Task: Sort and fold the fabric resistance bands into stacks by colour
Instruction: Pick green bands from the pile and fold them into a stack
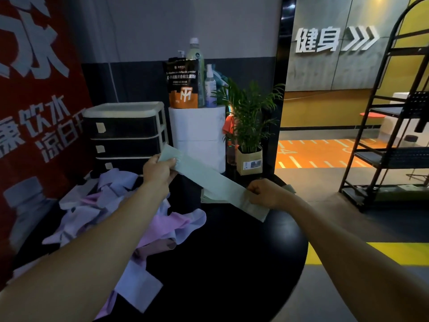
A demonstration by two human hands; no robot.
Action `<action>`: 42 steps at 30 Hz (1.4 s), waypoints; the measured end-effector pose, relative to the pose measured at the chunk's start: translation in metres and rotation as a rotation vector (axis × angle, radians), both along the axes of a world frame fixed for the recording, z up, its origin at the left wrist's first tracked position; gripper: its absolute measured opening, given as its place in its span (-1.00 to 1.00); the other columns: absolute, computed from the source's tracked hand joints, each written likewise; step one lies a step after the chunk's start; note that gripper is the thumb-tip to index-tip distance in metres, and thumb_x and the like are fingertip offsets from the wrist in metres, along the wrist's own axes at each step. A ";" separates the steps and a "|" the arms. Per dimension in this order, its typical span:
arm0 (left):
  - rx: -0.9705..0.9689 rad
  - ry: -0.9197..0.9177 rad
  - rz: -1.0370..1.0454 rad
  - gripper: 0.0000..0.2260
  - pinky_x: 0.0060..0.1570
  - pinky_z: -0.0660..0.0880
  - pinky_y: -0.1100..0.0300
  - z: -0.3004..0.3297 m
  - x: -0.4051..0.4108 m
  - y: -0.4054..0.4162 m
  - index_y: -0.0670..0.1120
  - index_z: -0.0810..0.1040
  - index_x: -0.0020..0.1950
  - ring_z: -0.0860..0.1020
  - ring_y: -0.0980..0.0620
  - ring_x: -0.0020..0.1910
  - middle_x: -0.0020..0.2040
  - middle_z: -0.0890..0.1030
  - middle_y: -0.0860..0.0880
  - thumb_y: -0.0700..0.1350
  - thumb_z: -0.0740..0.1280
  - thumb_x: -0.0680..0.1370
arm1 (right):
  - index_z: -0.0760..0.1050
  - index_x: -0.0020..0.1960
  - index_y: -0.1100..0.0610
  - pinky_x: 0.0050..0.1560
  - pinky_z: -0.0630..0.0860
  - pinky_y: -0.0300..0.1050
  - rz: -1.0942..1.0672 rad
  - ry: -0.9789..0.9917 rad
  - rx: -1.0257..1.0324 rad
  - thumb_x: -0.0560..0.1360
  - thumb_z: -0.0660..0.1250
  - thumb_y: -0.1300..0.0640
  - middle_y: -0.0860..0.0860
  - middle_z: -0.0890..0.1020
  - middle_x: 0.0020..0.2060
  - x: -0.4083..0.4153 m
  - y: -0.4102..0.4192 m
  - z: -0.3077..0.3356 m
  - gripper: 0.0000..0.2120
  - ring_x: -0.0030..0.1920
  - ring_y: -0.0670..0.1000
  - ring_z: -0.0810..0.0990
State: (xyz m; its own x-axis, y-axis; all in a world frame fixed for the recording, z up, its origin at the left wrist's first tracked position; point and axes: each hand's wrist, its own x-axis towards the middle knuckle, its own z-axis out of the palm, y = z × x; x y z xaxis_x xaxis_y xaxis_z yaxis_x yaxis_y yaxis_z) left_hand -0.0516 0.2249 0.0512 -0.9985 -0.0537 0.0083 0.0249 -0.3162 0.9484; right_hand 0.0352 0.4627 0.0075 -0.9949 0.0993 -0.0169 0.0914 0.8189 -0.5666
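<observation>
I am holding a pale green fabric resistance band (210, 180) stretched flat above the round black tabletop (232, 263). My left hand (159, 170) is pinching its far upper end, fingers curled round the edge. My right hand (264, 192) is gripping the nearer, lower end in a closed fist. Under the band's lower half, a small stack of folded green bands (205, 197) is lying on the tabletop. To the left, a loose heap of lilac and pink bands (130, 219) is sprawling beside a black drawer unit (125, 133).
</observation>
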 end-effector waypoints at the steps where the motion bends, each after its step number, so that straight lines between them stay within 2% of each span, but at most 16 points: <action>1: -0.006 -0.014 0.001 -0.83 -0.29 0.54 0.25 -0.005 -0.002 0.004 -0.17 0.45 0.05 0.50 0.08 -0.24 -0.14 0.53 -0.08 -0.40 0.23 0.54 | 0.53 0.07 0.29 -0.23 0.36 -0.16 -0.016 -0.018 0.011 0.49 0.31 0.20 0.08 0.52 -0.12 -0.001 0.006 -0.004 -0.79 -0.14 0.01 0.48; 4: -0.022 -0.048 -0.011 -0.75 -0.15 0.51 0.18 -0.020 -0.012 0.017 -0.20 0.45 0.19 0.51 0.08 -0.22 -0.11 0.54 -0.09 -0.39 0.24 0.54 | 0.53 -0.01 0.32 -0.30 0.32 -0.22 -0.086 -0.017 0.016 0.51 0.29 0.17 0.06 0.50 -0.21 -0.002 0.025 -0.015 -0.80 -0.20 -0.02 0.45; 6: -0.019 -0.080 0.010 -0.71 -0.05 0.49 0.14 -0.028 -0.019 0.025 -0.26 0.43 0.25 0.52 0.06 -0.21 -0.07 0.55 -0.10 -0.39 0.24 0.53 | 0.50 -0.19 0.19 -0.38 0.28 -0.33 -0.158 -0.001 -0.020 0.53 0.27 0.18 -0.01 0.46 -0.31 -0.003 0.038 -0.023 -0.86 -0.24 -0.05 0.43; 8: -0.068 -0.105 0.033 -0.71 -0.01 0.47 0.12 -0.037 -0.026 0.031 -0.29 0.42 0.26 0.53 0.00 -0.15 0.03 0.53 -0.17 -0.39 0.25 0.53 | 0.44 -0.30 0.10 -0.36 0.30 -0.27 -0.231 0.029 -0.106 0.51 0.26 0.23 -0.02 0.46 -0.33 -0.005 0.055 -0.031 -0.78 -0.19 0.00 0.44; 11: -0.163 -0.107 0.013 -0.74 -0.02 0.50 0.08 -0.053 -0.037 0.043 -0.29 0.44 0.21 0.50 -0.08 -0.02 0.05 0.52 -0.19 -0.40 0.25 0.52 | 0.52 -0.21 0.15 -0.25 0.38 -0.14 -0.374 0.127 -0.222 0.48 0.29 0.29 0.07 0.54 -0.26 -0.011 0.076 -0.041 -0.89 -0.15 0.07 0.49; 12: -0.199 -0.098 -0.007 -0.76 -0.07 0.53 0.08 -0.058 -0.040 0.048 -0.27 0.45 0.17 0.51 -0.09 -0.03 0.03 0.52 -0.19 -0.41 0.25 0.52 | 0.55 -0.14 0.17 -0.22 0.38 -0.13 -0.421 0.172 -0.227 0.47 0.31 0.30 0.10 0.58 -0.21 -0.013 0.082 -0.043 -0.92 -0.14 0.08 0.51; 15: -0.316 -0.072 -0.046 -0.86 -0.15 0.53 0.10 -0.072 -0.048 0.063 -0.22 0.43 0.00 0.52 -0.03 -0.20 -0.15 0.52 -0.12 -0.41 0.24 0.52 | 0.59 0.01 0.23 -0.14 0.35 -0.18 -0.555 0.301 -0.204 0.46 0.33 0.29 0.15 0.64 -0.06 -0.020 0.095 -0.046 -0.86 -0.06 0.13 0.57; 17: -0.411 -0.062 -0.060 -0.92 -0.09 0.57 -0.04 -0.083 -0.057 0.068 -0.19 0.47 -0.10 0.55 -0.06 -0.20 -0.16 0.55 -0.12 -0.35 0.29 0.49 | 0.58 0.04 0.25 -0.11 0.37 -0.15 -0.615 0.346 -0.189 0.46 0.33 0.29 0.16 0.64 -0.02 -0.025 0.103 -0.048 -0.83 0.03 0.17 0.57; 20: -0.588 -0.046 -0.077 -0.92 0.04 0.56 -0.15 -0.101 -0.075 0.070 -0.09 0.52 -0.23 0.61 -0.19 -0.08 -0.10 0.62 -0.18 -0.26 0.36 0.41 | 0.58 0.02 0.28 0.02 0.44 -0.06 -0.665 0.372 -0.181 0.46 0.32 0.31 0.19 0.64 -0.01 -0.033 0.114 -0.052 -0.85 0.05 0.20 0.56; 23: -0.736 -0.013 -0.057 -0.91 0.04 0.56 -0.08 -0.107 -0.078 0.075 -0.10 0.54 -0.20 0.62 -0.18 -0.07 -0.09 0.63 -0.17 -0.28 0.37 0.43 | 0.58 -0.01 0.28 0.01 0.45 -0.05 -0.660 0.372 -0.140 0.46 0.31 0.32 0.19 0.64 -0.02 -0.040 0.125 -0.058 -0.87 0.04 0.19 0.56; 26: -0.890 0.030 -0.067 -0.89 0.03 0.51 0.12 -0.109 -0.076 0.079 -0.16 0.60 -0.05 0.61 -0.14 -0.05 -0.08 0.64 -0.14 -0.26 0.37 0.44 | 0.58 0.00 0.27 -0.02 0.46 -0.05 -0.647 0.367 -0.129 0.47 0.29 0.32 0.19 0.64 -0.03 -0.046 0.127 -0.067 -0.86 0.01 0.18 0.56; 31: -0.983 0.096 -0.055 -0.84 -0.10 0.37 0.23 -0.113 -0.076 0.077 -0.22 0.59 0.03 0.57 -0.10 -0.02 -0.05 0.62 -0.13 -0.22 0.38 0.47 | 0.59 0.02 0.26 -0.04 0.47 -0.04 -0.672 0.359 -0.115 0.47 0.27 0.33 0.20 0.64 -0.02 -0.051 0.125 -0.078 -0.83 0.01 0.20 0.57; 36: -0.949 0.162 -0.060 -0.83 -0.09 0.38 0.22 -0.117 -0.080 0.071 -0.23 0.56 0.03 0.55 -0.07 -0.05 -0.03 0.61 -0.15 -0.22 0.40 0.46 | 0.55 0.13 0.24 0.05 0.41 -0.01 -0.630 0.355 0.034 0.52 0.27 0.28 0.18 0.52 0.12 -0.053 0.115 -0.078 -0.79 0.16 0.19 0.43; 39: -0.902 0.173 -0.095 -0.74 0.06 0.43 0.16 -0.124 -0.083 0.065 -0.21 0.54 0.13 0.55 -0.09 0.07 0.09 0.58 -0.15 -0.21 0.41 0.46 | 0.54 0.14 0.21 0.07 0.37 -0.05 -0.499 0.447 0.069 0.51 0.30 0.23 0.14 0.48 0.11 -0.053 0.088 -0.075 -0.79 0.19 0.17 0.38; 42: -0.858 0.181 -0.192 -0.56 0.21 0.37 0.17 -0.132 -0.079 0.062 -0.15 0.44 0.31 0.47 -0.06 0.25 0.28 0.49 -0.13 -0.24 0.42 0.45 | 0.46 0.28 0.09 0.23 0.29 -0.12 -0.257 0.337 0.106 0.52 0.32 0.05 0.02 0.42 0.22 -0.055 0.052 -0.081 -0.66 0.27 0.05 0.32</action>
